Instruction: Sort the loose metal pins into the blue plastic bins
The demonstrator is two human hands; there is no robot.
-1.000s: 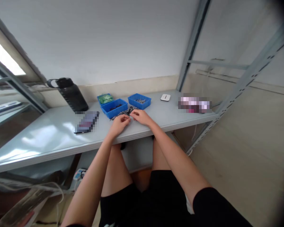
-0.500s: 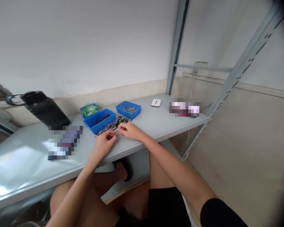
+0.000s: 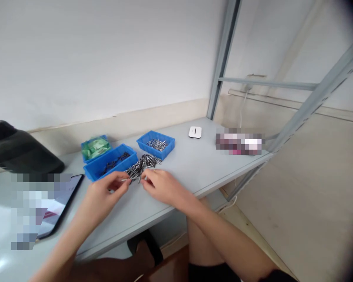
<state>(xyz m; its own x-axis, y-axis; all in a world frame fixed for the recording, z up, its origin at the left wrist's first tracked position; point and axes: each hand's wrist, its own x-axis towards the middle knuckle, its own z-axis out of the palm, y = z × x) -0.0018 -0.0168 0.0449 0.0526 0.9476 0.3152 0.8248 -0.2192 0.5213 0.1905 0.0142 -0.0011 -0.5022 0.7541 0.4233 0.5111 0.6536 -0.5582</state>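
My left hand (image 3: 106, 192) pinches a thin silver metal pin (image 3: 125, 179) between thumb and fingertips, in front of a loose pile of metal pins (image 3: 142, 163) on the grey table. Close to its right, my right hand (image 3: 159, 186) has its fingers pressed together at the pile's near edge; what they hold is too small to make out. Behind the left hand stands a blue bin (image 3: 91, 171) with dark pins inside. A second blue bin (image 3: 169, 148), with silver pins in it, sits beyond the pile.
A small blue bin with green packets (image 3: 96, 148) stands at the back left. Further left are a dark bottle (image 3: 23, 150) and a tablet-like device (image 3: 67, 199), partly blurred. A white box (image 3: 195, 132) and a blurred object lie right, near the metal shelf post (image 3: 223, 62).
The view has shifted closer, so the bins and pile look larger. My hands have drawn slightly apart, and the pin in my left hand shows more clearly.
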